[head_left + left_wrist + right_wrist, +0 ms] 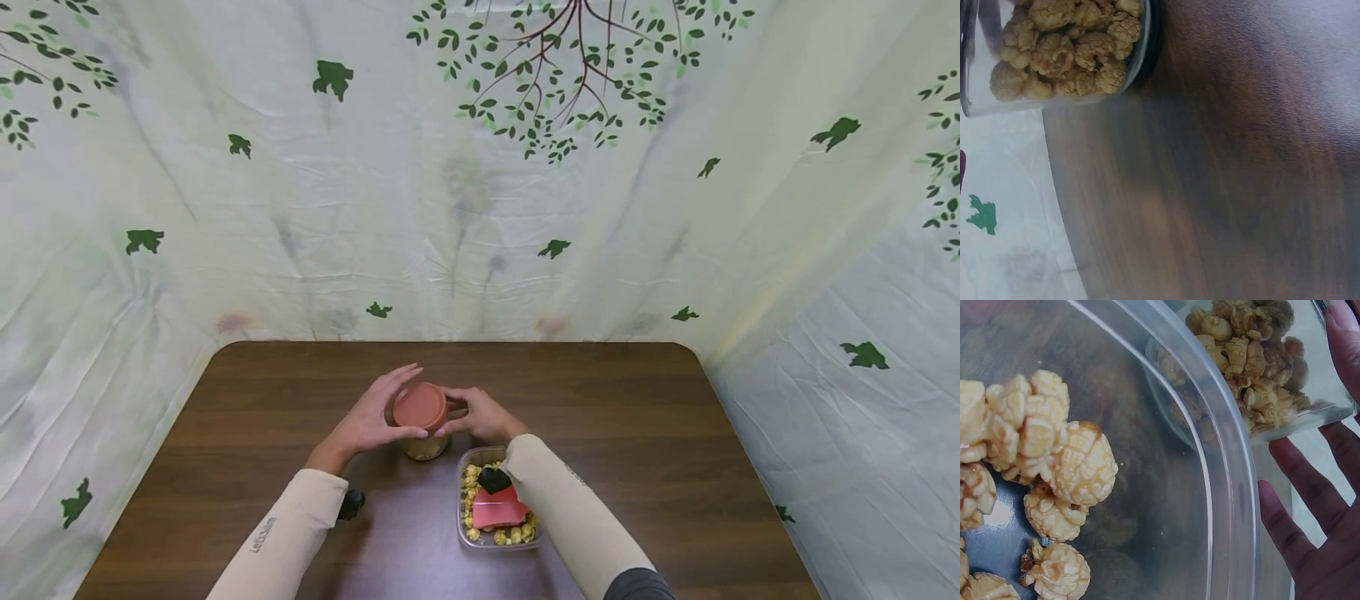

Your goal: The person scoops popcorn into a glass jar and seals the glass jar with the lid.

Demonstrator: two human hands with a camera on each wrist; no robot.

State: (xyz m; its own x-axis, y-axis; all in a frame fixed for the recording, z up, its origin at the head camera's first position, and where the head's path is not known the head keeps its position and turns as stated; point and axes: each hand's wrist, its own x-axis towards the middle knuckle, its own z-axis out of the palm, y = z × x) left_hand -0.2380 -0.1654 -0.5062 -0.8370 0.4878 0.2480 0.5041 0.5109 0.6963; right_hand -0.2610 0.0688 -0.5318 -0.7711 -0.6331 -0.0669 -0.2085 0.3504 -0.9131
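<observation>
A clear jar of caramel popcorn stands on the table, with a round reddish-brown lid on top. My left hand holds the lid from the left, thumb along its front edge and fingers reaching round the back. From the right, my right hand grips the lid's edge between thumb and fingers. In the right wrist view its fingers spread beside the jar's glass wall. Close below the right forearm sits a clear plastic tub with popcorn and a flat pinkish-red piece in it.
The brown wooden table has rounded far corners. A pale cloth printed with green leaves and branches hangs behind it and on both sides. The tub's rim stands close under the right wrist camera.
</observation>
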